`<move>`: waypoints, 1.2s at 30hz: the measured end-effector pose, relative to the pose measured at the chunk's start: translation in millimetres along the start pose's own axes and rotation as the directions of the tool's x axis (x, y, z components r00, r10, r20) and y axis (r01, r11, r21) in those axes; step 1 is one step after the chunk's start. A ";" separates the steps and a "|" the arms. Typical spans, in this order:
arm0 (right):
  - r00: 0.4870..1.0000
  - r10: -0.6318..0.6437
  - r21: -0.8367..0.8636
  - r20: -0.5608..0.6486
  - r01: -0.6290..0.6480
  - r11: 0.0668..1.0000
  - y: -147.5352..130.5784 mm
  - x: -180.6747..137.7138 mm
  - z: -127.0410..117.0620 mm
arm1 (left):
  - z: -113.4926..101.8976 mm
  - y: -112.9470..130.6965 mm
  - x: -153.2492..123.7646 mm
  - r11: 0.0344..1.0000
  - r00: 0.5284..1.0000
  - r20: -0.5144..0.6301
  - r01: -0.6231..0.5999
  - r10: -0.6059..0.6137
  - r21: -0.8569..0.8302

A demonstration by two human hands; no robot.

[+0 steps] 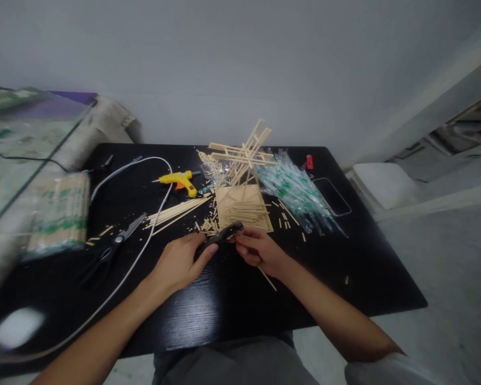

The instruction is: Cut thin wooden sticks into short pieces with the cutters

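My left hand [181, 260] is closed around black pliers [226, 232], whose head points right toward my other hand. In my right hand [261, 249] a thin wooden stick [268, 279] is pinched, its lower end sticking out below the fingers. The jaws are close to my right fingertips; whether they touch the stick is hidden. Just beyond both hands lies a flat wooden base [245, 193] with many cut sticks [248, 214] on it. A windmill-like frame of sticks [246, 155] rises behind the base.
Left of the hands are scissors [118, 241], long loose sticks [178, 211], a yellow glue gun [179, 179] and a white cable [142, 251]. A packed bundle of sticks [60, 211] stands farther left. Plastic wrappers [292, 184], a phone [332, 197] and a red object [309, 162] lie right.
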State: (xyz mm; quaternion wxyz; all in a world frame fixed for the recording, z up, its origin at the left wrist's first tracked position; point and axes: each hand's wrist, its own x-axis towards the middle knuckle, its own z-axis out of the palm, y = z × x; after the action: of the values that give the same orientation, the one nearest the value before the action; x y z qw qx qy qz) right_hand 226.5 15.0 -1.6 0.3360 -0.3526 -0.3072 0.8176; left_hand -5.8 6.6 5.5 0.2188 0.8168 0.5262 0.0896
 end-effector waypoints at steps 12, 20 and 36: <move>1.000 0.000 -0.006 -0.008 0.000 1.000 0.3 0.8 -0.8 | -3.0 3.9 0.8 1.000 1.000 -0.010 0.010 -0.010 -0.014; 1.000 -0.002 -0.007 -0.001 0.002 1.000 -0.6 0.5 0.0 | -2.1 2.9 0.7 1.000 1.000 -0.002 0.013 -0.013 -0.005; 1.000 0.002 -0.010 -0.015 -0.002 1.000 0.8 0.8 -1.0 | -1.5 2.5 1.2 1.000 1.000 0.003 0.015 -0.015 -0.004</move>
State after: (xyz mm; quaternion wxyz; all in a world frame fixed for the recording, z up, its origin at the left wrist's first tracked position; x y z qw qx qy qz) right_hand 226.5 15.4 -3.0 0.3359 -0.3606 -0.3082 0.8137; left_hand -3.8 7.2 7.9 0.2218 0.8126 0.5317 0.0880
